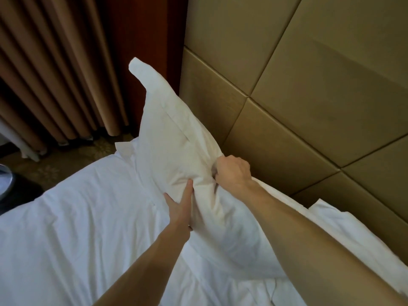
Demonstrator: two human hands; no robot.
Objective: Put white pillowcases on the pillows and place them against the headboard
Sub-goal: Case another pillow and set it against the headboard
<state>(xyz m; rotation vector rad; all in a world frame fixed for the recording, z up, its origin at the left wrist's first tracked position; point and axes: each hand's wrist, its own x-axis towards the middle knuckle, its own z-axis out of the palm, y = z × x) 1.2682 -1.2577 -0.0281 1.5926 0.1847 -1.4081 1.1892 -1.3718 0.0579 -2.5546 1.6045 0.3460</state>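
- I am seeing one cased pillow (176, 138) standing at the bed's head edge.
- I am seeing one second pillow (344, 224) lying there.
- I am using two hands: left hand (178, 208), right hand (234, 171).

White pillow (176, 138) and white bed sheet (77, 217); tan headboard (309, 96) in square panels; brown pleated curtain (50, 74); carpet (44, 166) seemingly floral, olive-brown.

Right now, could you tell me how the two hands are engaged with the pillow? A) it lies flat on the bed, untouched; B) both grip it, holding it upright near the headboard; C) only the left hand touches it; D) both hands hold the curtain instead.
B: the left hand and the right hand both clutch the pillow, which stands on end beside the headboard.
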